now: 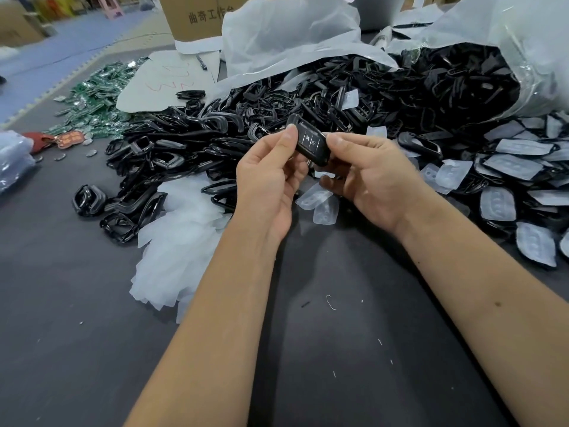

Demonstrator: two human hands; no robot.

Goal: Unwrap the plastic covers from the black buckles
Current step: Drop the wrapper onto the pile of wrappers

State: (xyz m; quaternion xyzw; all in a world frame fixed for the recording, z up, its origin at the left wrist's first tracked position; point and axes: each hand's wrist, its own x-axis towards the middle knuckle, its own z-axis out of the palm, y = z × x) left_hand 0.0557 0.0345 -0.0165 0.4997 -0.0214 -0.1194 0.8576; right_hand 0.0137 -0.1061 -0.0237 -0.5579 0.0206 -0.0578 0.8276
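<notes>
Pinching a small glossy black plastic buckle piece with pale button marks (pixel 309 143) between them, the left hand (pixel 271 180) and the right hand (pixel 369 174) hovered above the dark grey cloth-covered table (pixel 354 349), thumb and forefinger of each curled onto opposite ends of the piece; the right hand's lower fingers were curled under the palm. Directly behind the hands lay a broad heap of loose black plastic buckle frames (pixel 215 134), spilling from a big crinkled white plastic sack (pixel 292 35) toward the table's far edge. To the left sat a pile of peeled translucent white plastic covers (pixel 178 241), touching the heap's near edge. To the right, black pieces under cloudy plastic covers (pixel 517 180) crowded up to the frame's edge. Green circuit boards (pixel 95 97) lay at far left. Open cloth stretched from beneath the forearms to the near edge, dotted only with small scraps.
</notes>
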